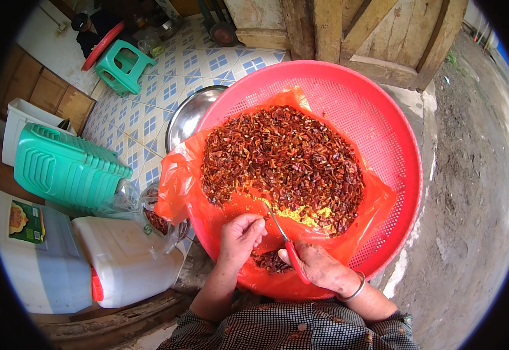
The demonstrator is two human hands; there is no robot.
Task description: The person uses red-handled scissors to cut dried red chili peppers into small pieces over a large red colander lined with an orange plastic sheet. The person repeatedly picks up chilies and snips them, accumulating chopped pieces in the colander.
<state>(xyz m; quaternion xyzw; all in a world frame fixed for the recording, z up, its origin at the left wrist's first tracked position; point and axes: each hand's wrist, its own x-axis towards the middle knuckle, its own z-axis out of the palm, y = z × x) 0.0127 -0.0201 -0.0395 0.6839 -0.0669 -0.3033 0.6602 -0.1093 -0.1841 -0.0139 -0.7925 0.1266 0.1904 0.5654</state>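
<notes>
My right hand (322, 267) grips a pair of scissors (297, 262) by the red handles, its metal blades pointing away over the pile. Just left of the blades, my left hand (242, 236) has thumb and fingers pinched together. A small dark red bit, seemingly dried chilli, shows at its fingertips. Cut dried red chillies (280, 162) form a broad heap on an orange-red plastic bag (180, 179), with yellow seeds (300, 215) spilling along the near side. A smaller group of dried chillies (272, 262) lies between my wrists. Beneath everything is a round, perforated red plastic basket (386, 118).
A steel basin (189, 118) sits partly behind the basket. Left are stacked green stools (66, 166), a clear bag of chillies (156, 221) and plastic jugs (127, 262). Another person (94, 30) is beyond a green stool (121, 65). A wooden door (386, 39) stands at the back.
</notes>
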